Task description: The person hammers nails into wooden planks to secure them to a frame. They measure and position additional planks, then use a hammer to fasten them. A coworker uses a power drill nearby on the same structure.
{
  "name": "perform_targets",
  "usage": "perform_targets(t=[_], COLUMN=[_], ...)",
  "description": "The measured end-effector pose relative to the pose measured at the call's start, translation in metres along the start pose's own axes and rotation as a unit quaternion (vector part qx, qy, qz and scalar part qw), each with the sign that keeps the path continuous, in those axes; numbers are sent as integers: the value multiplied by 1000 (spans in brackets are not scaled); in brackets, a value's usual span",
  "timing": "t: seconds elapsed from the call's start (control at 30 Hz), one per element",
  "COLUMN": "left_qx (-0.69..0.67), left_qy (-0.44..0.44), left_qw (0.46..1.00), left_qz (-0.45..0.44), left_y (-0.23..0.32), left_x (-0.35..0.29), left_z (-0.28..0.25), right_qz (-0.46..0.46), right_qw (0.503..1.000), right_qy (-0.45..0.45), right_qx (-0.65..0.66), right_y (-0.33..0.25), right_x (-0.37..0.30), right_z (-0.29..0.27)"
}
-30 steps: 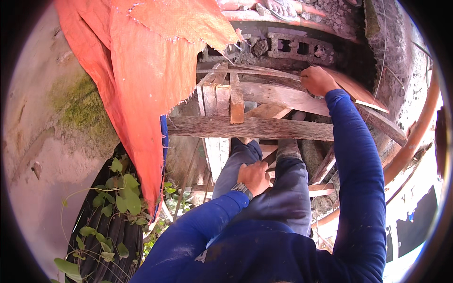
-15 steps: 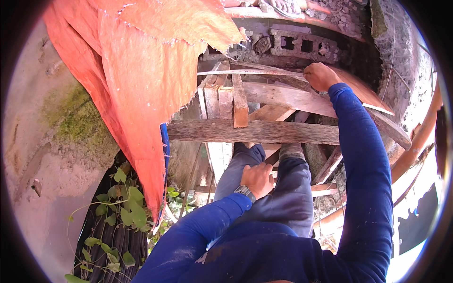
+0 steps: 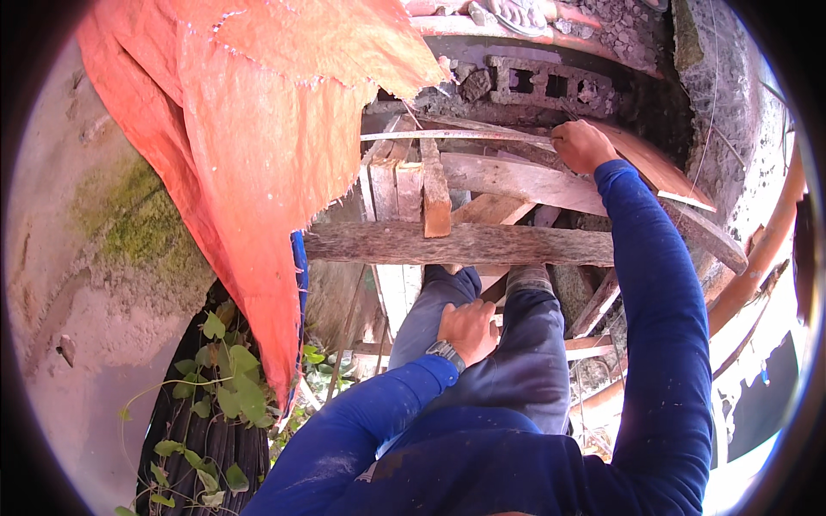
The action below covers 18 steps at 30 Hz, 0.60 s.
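Observation:
My right hand point(image 3: 585, 145) is closed among the boards, at the right end of a thin pale strip point(image 3: 456, 134). Its fingertips are hidden, so I cannot tell what lies inside them. A brown plywood sheet point(image 3: 658, 168) slants away beside that wrist. Resting on my left thigh, my left hand point(image 3: 469, 332) has loosely bent fingers and nothing visible in it. A rough plank point(image 3: 465, 243) crosses in front of my legs. Behind it, a curved board point(image 3: 516, 179) and a short wood block point(image 3: 435, 189) lie over other timber.
An orange tarp point(image 3: 267, 155) with frayed edges hangs at the left, in front of a mossy wall point(image 3: 138, 215). Leafy vines point(image 3: 232, 387) grow below it. At the back lies a hollow concrete block point(image 3: 555, 86), with a sandalled foot point(image 3: 519, 13) beyond. A rough concrete column point(image 3: 731, 112) stands right.
The view has shifted slightly. My right hand stays by the strip's end, with its knuckles turned a little. My left hand has kept its place on the thigh.

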<state>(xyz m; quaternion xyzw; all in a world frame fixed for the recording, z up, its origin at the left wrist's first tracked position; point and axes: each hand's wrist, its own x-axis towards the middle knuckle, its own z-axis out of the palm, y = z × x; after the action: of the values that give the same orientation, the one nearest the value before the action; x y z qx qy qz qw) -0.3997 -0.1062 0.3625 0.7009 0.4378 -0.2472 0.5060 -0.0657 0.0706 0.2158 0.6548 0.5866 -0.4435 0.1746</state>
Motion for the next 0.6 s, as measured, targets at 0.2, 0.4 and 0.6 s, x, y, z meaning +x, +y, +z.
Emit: perform_targets(t=[0.2, 0.4, 0.6], left_qx=[4, 1, 0], left_qy=[8, 8, 4], left_qw=[1000, 1000, 1000], left_qz=[2, 2, 0], left_y=[-1, 0, 0], left_x=[1, 2, 2], left_z=[3, 3, 1], right_qz=[-13, -2, -6], right_qw=[1000, 1000, 1000], right_qy=[6, 9, 14], right_qx=[-5, 9, 4], right_y=[-2, 2, 1], right_x=[-1, 2, 1], right_z=[-4, 2, 1])
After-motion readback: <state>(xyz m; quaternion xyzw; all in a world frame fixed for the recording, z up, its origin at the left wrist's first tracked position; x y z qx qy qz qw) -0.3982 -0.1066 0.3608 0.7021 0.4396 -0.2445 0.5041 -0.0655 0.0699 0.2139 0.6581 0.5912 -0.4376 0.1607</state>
